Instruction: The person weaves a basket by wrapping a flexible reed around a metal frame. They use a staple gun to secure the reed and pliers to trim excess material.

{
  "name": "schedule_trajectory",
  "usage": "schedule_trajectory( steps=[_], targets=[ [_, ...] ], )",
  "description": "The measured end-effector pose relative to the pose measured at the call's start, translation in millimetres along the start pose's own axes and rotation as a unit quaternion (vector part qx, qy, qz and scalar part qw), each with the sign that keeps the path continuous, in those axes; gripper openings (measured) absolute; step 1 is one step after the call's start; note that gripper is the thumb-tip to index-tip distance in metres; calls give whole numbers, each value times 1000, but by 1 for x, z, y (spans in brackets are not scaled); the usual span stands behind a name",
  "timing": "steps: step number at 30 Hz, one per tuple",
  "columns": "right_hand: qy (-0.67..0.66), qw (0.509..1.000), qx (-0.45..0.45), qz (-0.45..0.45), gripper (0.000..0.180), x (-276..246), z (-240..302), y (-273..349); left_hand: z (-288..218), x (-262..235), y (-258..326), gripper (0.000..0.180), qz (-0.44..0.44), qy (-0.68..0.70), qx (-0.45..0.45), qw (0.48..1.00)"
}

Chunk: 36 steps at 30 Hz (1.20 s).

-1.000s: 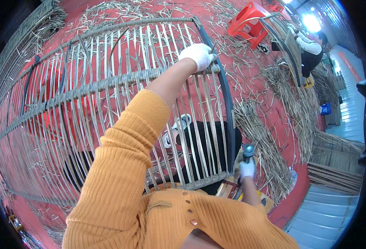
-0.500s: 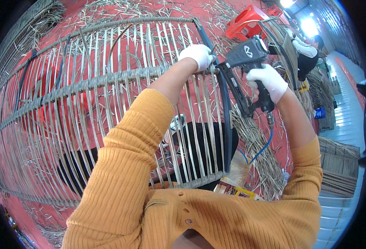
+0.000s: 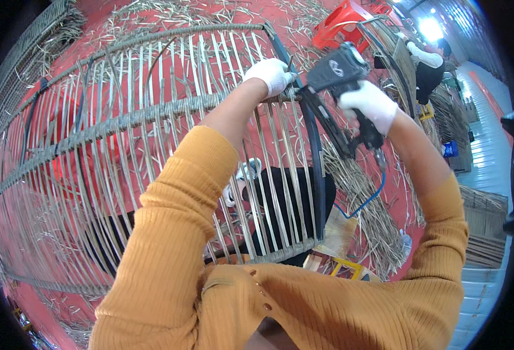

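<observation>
Two white-gloved hands work at the frame's upper right edge. Left hand is clenched on the dark curved rim of the woven cane frame, whose thin pale slats run between braided cross bands. Right hand, at 3 o'clock from it, grasps the grip of a black pneumatic nail gun, nose touching the rim. Blue hose hangs at 6 o'clock. Loose straw litters the red floor.

Round white emblem label on black tool's side.
</observation>
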State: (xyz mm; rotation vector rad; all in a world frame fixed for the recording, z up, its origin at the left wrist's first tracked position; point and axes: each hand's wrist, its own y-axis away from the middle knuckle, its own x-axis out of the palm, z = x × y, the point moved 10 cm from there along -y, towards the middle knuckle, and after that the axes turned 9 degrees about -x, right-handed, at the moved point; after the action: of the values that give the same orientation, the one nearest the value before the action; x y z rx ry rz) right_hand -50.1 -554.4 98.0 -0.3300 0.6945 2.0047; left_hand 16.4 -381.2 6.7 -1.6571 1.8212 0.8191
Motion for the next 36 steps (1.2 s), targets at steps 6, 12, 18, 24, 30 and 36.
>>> schedule_trajectory(
  steps=[6, 12, 18, 24, 30, 36],
  targets=[
    [-82, 983, 38, -162, 15, -49, -100, 119, -18, -9, 30, 55, 47, -84, 36, 995],
    [-128, 960, 155, -195, 27, 20, -321, 207, -23, -24, 78, 46, 31, -154, 34, 987],
    [138, 898, 184, -375, 74, 99, -478, 229, -36, -25, 84, 46, 12, -165, 56, 985],
    [292, 843, 279, -357, 73, 124, -464, 241, -32, -20, 82, 45, -4, -152, 62, 986],
    [238, 840, -163, -460, 24, -27, -218, 79, -30, -21, 84, 38, -21, -103, 64, 992],
    [326, 857, -349, -194, 48, -51, 8, -199, -23, -25, 81, 36, -47, -52, 67, 995]
  ],
)
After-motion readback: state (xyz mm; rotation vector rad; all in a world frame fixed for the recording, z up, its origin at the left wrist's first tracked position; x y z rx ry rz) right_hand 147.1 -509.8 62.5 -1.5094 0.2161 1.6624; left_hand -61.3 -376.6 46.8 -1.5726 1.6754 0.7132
